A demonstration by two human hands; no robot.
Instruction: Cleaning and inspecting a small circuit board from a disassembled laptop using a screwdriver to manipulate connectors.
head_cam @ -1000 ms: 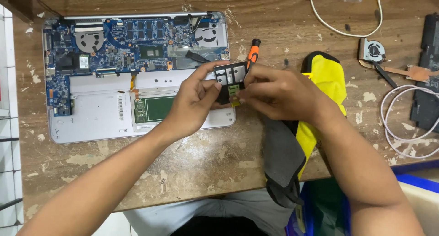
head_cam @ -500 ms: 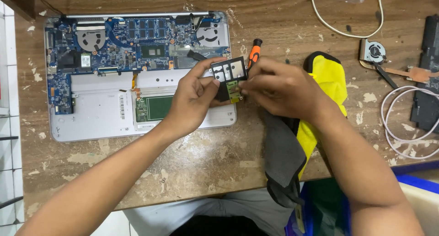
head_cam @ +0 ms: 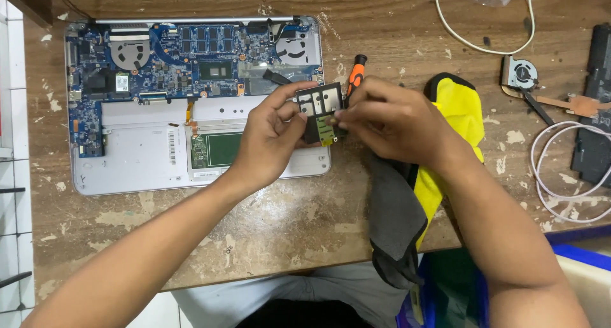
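Item held: a small black board module (head_cam: 320,101) with a green circuit strip (head_cam: 326,131) at its lower edge, raised above the right front corner of the opened laptop (head_cam: 191,105). Left hand (head_cam: 273,134): fingers closed on the module's left side and underside, thumb along its top edge. Right hand (head_cam: 394,121): fingertips pinched shut on the green strip and the module's right edge. Change over the last second: the module sits slightly higher and more upright, its pale-padded face turned further toward the camera; the hands are otherwise in the same place, so this reads as inspection or fine adjustment rather than fitting. Adjacent: orange-handled screwdriver (head_cam: 356,70) just behind the right hand; yellow-and-grey cloth (head_cam: 439,150) under the right wrist; loose cooling fan (head_cam: 522,73) and white cable (head_cam: 560,175) well to the right. Containers: a blue bin (head_cam: 573,245) at the table's lower right edge, contents not discernible.
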